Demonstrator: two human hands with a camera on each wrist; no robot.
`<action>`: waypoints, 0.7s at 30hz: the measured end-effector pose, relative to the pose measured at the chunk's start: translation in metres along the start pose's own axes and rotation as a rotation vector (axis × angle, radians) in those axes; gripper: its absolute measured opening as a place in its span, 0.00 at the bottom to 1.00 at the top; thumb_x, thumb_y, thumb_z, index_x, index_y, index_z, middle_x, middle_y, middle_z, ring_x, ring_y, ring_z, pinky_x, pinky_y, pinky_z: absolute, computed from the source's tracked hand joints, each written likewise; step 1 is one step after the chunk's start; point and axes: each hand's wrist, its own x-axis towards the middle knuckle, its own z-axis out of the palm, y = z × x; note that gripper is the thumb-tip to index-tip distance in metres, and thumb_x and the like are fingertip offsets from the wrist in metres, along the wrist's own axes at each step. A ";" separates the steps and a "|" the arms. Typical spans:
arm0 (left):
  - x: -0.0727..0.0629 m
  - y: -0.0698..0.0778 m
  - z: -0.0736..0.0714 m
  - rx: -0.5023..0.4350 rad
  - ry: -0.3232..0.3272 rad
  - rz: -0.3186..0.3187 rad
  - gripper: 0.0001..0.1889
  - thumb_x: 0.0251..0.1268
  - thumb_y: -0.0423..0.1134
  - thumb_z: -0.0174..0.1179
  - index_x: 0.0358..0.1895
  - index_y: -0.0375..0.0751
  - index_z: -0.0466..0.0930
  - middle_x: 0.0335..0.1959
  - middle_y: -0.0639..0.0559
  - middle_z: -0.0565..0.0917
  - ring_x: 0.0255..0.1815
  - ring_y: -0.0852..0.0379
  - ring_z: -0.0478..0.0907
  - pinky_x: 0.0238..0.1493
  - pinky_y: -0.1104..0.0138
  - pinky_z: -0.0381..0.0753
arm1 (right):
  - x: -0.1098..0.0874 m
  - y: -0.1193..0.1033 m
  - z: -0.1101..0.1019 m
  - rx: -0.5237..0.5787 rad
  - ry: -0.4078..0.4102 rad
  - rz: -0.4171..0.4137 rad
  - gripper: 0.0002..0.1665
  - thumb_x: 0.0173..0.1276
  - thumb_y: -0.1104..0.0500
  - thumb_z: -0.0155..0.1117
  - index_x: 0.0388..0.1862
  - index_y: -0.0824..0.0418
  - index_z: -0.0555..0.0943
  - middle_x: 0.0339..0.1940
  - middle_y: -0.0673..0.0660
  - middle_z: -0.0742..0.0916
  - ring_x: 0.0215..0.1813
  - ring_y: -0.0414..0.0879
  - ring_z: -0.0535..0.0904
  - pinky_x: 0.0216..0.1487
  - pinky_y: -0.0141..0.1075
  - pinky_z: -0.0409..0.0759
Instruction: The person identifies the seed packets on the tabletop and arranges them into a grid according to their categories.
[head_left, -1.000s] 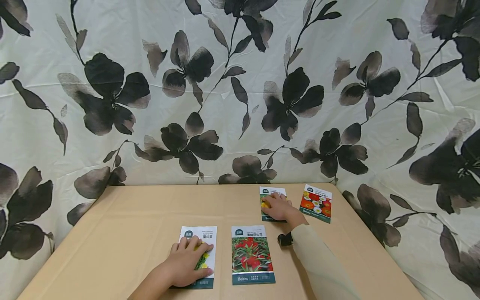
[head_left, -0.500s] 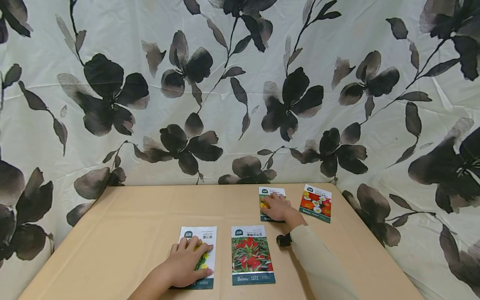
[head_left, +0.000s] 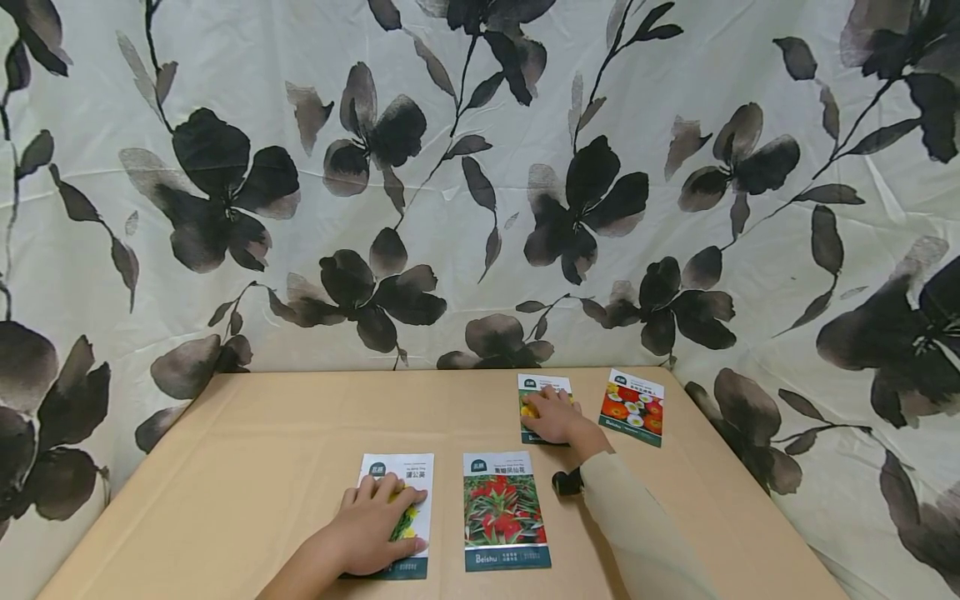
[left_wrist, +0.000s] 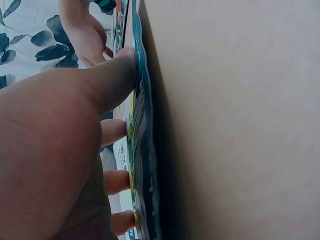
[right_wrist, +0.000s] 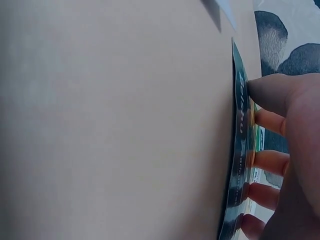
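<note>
My left hand (head_left: 375, 525) lies spread over a seed packet with yellow flowers (head_left: 417, 500) at the near middle of the table. In the left wrist view its thumb and fingertips press on the face of that packet (left_wrist: 142, 115). Farther back, my right hand (head_left: 553, 414) rests with spread fingers on a second yellow-flowered seed packet (head_left: 528, 385). The right wrist view has the thumb and fingertips touching this packet's (right_wrist: 239, 130) face, near its dark "Beishu" band. Both hands hide much of the pictures beneath them.
Between the hands, a seed packet with red flowers (head_left: 506, 510) lies flat. Another packet with orange and white flowers (head_left: 632, 407) sits at the back right, slightly turned. The tan table (head_left: 247, 467) ends at a floral curtain (head_left: 480, 208). A black wrist device (head_left: 567, 482) hangs under the right cuff.
</note>
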 end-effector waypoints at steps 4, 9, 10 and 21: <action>0.000 0.000 0.000 -0.002 0.002 0.011 0.38 0.57 0.70 0.65 0.70 0.61 0.74 0.63 0.48 0.72 0.53 0.46 0.63 0.51 0.44 0.63 | 0.000 -0.003 0.002 -0.004 0.003 -0.004 0.30 0.77 0.40 0.58 0.74 0.45 0.73 0.77 0.61 0.69 0.75 0.65 0.61 0.69 0.66 0.62; 0.001 0.000 0.000 -0.005 0.005 0.016 0.38 0.58 0.70 0.65 0.70 0.60 0.75 0.63 0.48 0.72 0.53 0.45 0.63 0.52 0.44 0.63 | 0.001 -0.009 0.003 0.004 0.008 -0.011 0.30 0.77 0.40 0.58 0.75 0.45 0.73 0.76 0.61 0.69 0.74 0.63 0.62 0.68 0.66 0.62; 0.001 0.000 0.000 -0.005 0.004 0.016 0.38 0.58 0.70 0.65 0.70 0.60 0.75 0.63 0.48 0.72 0.53 0.45 0.63 0.52 0.44 0.63 | 0.002 -0.010 0.004 0.004 0.010 -0.012 0.30 0.77 0.40 0.58 0.74 0.45 0.73 0.76 0.61 0.69 0.73 0.63 0.62 0.68 0.66 0.62; 0.000 -0.002 0.001 -0.003 -0.001 0.010 0.38 0.57 0.70 0.65 0.70 0.61 0.74 0.63 0.48 0.72 0.54 0.45 0.63 0.52 0.44 0.64 | 0.006 -0.017 0.011 0.008 0.018 -0.034 0.30 0.77 0.40 0.57 0.75 0.43 0.72 0.77 0.60 0.69 0.75 0.62 0.61 0.68 0.66 0.60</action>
